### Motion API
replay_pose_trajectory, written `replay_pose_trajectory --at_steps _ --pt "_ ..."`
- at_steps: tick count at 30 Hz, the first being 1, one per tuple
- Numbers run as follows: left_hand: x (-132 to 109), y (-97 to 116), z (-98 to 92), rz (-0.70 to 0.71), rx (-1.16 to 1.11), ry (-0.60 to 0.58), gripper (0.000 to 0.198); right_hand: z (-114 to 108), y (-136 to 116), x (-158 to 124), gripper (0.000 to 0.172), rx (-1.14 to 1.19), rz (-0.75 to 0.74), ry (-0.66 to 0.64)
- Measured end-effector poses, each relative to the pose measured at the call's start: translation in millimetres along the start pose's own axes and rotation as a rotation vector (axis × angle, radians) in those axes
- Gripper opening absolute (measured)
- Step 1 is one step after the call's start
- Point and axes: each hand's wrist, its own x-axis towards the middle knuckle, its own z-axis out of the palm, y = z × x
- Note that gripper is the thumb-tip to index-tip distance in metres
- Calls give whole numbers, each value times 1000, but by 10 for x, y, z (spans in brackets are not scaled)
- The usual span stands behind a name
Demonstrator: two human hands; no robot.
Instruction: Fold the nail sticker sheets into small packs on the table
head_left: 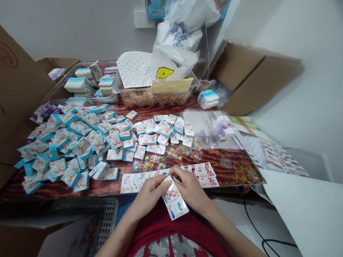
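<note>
Step in hand (judged): two-handed handling of a nail-sticker card, held over the lap just in front of the near edge of the woodgrain table; prob. lining up or sorting its upper edge, exact action unclear. Next move, by my read, calls for a light, even pinch at the margins, so the card doesn't bend or slip, & enough slack in one hand to let the other re-grip. Grip: L hand clamped on the card, thumb flat on the face at upper L corner, fingers behind, so no gap to speak of. R hand also closed on it, fingers curled at the upper R edge; contact pts partly hidden, pressure n/a. Hands close together at the top; lower end of card free, tilted, printed side up twd wearer. Single card or thin stack: can't tell. Surroundings: sticker sheets lie flat along the table edge, just beyond the hands; candy sachets behind those, approx. centre. Big heap of small printed cartons to the L, reaching across twd centre. Clear plastic bags R of centre; yellow rubber bands near the R front corner, well apart from both hands.
</note>
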Motion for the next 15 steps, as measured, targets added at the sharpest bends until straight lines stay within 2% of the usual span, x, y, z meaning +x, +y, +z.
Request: replay_pose_trajectory --at_steps 2,4,6,7,9,11,13,15 --pt "18 -66 -36 -20 -55 126 36 -29 70 5 16 92 68 -24" --pt "30 -130 -70 -16 -81 305 37 -78 94 -17 27 230 116 -141" --pt "36 -164 -80 13 -28 454 37 -100 58 -47 26 332 150 -278" --pt "34 -162 -73 35 23 492 37 -91 28 -57 24 351 156 -316" --pt "15 -115 -42 86 121 450 35 -41 -25 -49 22 374 148 -321" --pt "-25 -40 -10 135 174 304 33 23 -28 2 27 429 152 -280" --pt "-69 12 -5 164 205 180 31 64 31 92 33 493 177 -307" --pt "-99 1 -36 146 205 173 29 73 122 206 37 456 198 -326"
